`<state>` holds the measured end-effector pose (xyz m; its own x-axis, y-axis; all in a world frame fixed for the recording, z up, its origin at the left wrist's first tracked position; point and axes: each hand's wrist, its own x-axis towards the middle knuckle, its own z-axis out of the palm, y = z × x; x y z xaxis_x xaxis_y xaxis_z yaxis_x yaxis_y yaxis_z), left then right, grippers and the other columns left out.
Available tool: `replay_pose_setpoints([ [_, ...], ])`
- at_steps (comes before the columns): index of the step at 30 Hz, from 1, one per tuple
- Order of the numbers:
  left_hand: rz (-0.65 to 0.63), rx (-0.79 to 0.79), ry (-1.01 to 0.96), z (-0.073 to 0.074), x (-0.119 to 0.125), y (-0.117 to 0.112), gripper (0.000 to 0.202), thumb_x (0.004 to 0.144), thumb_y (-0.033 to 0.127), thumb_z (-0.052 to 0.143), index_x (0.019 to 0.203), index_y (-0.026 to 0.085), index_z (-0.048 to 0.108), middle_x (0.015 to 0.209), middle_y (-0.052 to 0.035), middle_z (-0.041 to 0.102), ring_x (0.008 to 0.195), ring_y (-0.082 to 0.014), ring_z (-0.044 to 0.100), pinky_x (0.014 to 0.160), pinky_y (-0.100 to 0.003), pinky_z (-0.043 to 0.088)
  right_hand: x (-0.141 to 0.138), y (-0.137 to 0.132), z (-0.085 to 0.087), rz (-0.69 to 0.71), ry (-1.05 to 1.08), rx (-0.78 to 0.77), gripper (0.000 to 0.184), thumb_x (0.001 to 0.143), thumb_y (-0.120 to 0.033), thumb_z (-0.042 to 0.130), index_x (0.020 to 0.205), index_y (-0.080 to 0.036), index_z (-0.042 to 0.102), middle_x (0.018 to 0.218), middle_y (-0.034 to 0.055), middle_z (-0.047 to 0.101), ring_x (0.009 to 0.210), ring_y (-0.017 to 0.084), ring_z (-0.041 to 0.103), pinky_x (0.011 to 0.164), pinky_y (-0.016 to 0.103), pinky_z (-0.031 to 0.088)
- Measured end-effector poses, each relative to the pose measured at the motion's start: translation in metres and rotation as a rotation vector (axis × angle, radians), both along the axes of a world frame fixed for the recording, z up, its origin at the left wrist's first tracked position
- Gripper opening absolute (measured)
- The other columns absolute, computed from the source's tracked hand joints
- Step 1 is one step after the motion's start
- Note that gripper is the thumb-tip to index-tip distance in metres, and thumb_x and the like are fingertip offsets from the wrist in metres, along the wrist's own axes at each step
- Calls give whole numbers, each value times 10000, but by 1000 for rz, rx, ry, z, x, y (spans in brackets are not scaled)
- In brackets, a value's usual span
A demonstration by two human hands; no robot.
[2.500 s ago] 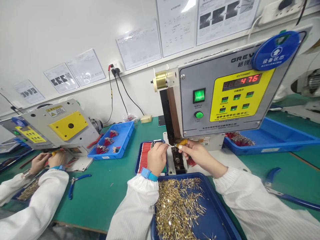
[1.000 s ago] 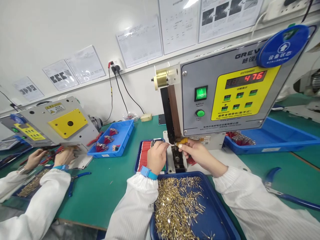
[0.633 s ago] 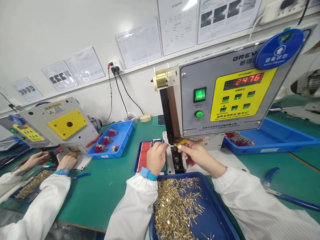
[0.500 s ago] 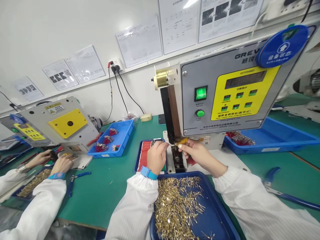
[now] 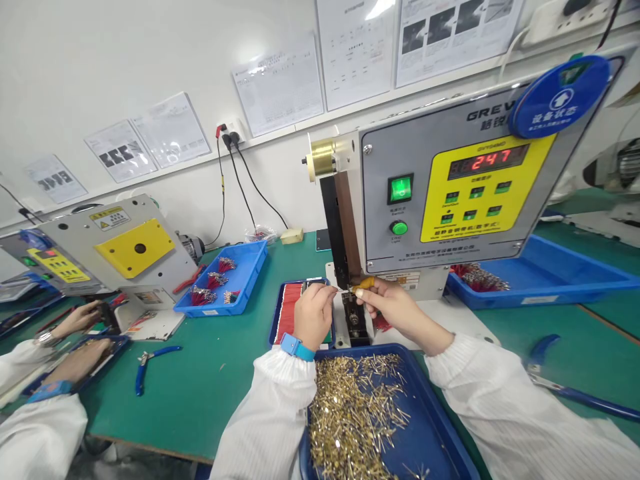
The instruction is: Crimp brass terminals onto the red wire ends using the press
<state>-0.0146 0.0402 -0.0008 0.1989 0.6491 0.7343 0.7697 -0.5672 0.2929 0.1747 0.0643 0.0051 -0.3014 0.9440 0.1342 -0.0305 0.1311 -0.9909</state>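
My left hand (image 5: 314,313), with a blue band at its wrist, is closed in a pinch on a thin wire (image 5: 341,290). That wire runs to the black jaw (image 5: 354,310) of the grey terminal machine (image 5: 395,247). Across the jaw, my right hand (image 5: 387,303) has thumb and index finger pressed together, a yellow cover on a fingertip. What it pinches there is too small to make out. Beneath both hands lies a dark blue tray (image 5: 435,427) with a heap of gold-coloured leaded parts (image 5: 350,413). Red wires (image 5: 290,310) fill a smaller tray behind my left hand.
Blue bins (image 5: 250,267) (image 5: 560,283) with red-wired bundles flank the machine. Cutters with blue handles (image 5: 575,393) lie at right; another pair (image 5: 145,367) lies at left. A co-worker's hand (image 5: 83,360) is over a parts tray beside a second machine (image 5: 135,247).
The machine's display, dark before, now shows red digits. My hands have held their places at the jaw. The co-worker's nearer hand has moved from their machine back to their parts tray.
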Motion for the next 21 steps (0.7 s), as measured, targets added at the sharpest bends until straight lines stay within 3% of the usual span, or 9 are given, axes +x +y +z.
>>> replay_pose_setpoints([
  [21, 4, 3, -12, 1, 0, 0, 216, 966, 170, 446, 991, 182, 660, 946, -55, 656, 891, -156, 631, 808, -278, 524, 0, 0, -1, 7, -9, 6, 322, 756, -494, 646, 780, -200, 517, 690, 6, 579, 494, 105, 466, 464, 262, 399],
])
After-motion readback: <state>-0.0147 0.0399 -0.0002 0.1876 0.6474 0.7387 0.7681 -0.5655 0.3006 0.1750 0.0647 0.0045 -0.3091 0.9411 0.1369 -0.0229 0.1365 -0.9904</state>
